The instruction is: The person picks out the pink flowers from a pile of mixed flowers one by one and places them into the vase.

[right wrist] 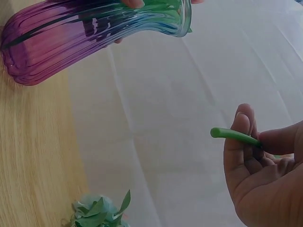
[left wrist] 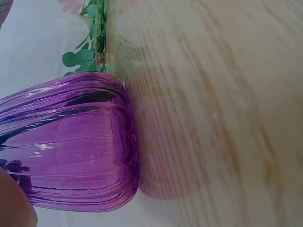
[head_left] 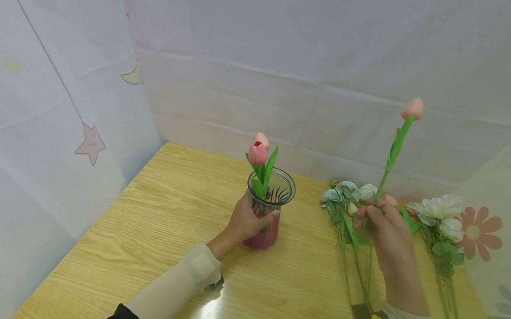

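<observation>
In the head view a ribbed glass vase [head_left: 263, 233], purple at the base and bluish at the rim, stands on the table. My left hand [head_left: 247, 218] grips it below the rim. A darker pink tulip [head_left: 258, 153] and a pale pink tulip [head_left: 263, 139] rise from the vase, green leaves against the rim. To the right, my right hand [head_left: 386, 231] pinches the stem of another pale pink tulip [head_left: 412, 108], its head upward above the table. The right wrist view shows the cut end of that green stem [right wrist: 222, 133] poking out past the fingers, apart from the vase.
Blue and white flowers [head_left: 346, 192] lie on the wooden table [head_left: 164, 207] behind and beside my right hand. White flowers [head_left: 440, 208] with long stems lie farther right. A pale cloth [head_left: 243, 92] hangs behind the table, and patterned cloth flanks both sides.
</observation>
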The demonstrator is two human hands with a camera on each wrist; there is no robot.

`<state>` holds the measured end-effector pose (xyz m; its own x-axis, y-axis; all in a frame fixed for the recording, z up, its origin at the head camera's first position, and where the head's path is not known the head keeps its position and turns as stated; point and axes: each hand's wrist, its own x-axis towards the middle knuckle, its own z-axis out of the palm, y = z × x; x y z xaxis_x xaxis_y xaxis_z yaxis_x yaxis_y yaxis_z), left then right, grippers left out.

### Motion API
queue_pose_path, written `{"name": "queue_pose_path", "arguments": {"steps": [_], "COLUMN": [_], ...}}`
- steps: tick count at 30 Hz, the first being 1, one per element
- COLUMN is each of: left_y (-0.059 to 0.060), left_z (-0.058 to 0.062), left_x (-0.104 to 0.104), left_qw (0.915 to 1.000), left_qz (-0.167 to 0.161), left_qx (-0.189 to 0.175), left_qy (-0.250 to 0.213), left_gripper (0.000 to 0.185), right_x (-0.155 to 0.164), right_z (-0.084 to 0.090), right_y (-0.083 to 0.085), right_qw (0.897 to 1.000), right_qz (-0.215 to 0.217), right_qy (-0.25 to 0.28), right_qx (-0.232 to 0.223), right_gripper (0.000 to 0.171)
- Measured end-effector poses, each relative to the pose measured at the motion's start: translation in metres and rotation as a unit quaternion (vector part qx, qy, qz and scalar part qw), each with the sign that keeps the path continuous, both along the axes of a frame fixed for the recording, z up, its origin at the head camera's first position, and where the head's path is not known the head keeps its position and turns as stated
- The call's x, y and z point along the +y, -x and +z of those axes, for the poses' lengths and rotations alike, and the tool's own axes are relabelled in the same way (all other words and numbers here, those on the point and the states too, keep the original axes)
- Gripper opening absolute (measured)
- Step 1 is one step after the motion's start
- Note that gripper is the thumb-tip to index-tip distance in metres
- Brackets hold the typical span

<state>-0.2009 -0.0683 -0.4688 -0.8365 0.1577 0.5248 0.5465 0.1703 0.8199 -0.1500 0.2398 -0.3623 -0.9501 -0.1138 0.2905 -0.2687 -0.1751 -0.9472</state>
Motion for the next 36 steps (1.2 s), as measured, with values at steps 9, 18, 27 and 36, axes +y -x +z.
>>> {"name": "queue_pose_path", "arguments": {"steps": [9, 18, 27, 36], "left_y": [0.001, -0.001, 0.001, 0.0], "left_z": [0.0, 0.002, -0.002, -0.001], "left_x": [0.0, 0.0, 0.001, 0.001], "left_qw": [1.0, 0.9998, 1.0, 0.9999], "left_qz": [-0.004, -0.01, -0.001, 0.012], "left_qx": [-0.008, -0.016, -0.001, -0.006], "left_qy": [-0.003, -0.003, -0.005, 0.003], "left_gripper": [0.073, 0.073, 0.081, 0.078], "right_x": [-0.015, -0.03, -0.045, -0.061], "right_z": [0.006, 0.011, 0.016, 0.021], "right_y": [0.0, 0.001, 0.003, 0.004], "right_qw": [1.0, 1.0, 1.0, 1.0], "right_qz": [0.015, 0.011, 0.011, 0.013], "right_qy": [0.016, 0.001, 0.014, 0.017], "right_qx": [0.008, 0.012, 0.023, 0.023], "right_gripper": [0.014, 0.013, 0.014, 0.019]}}
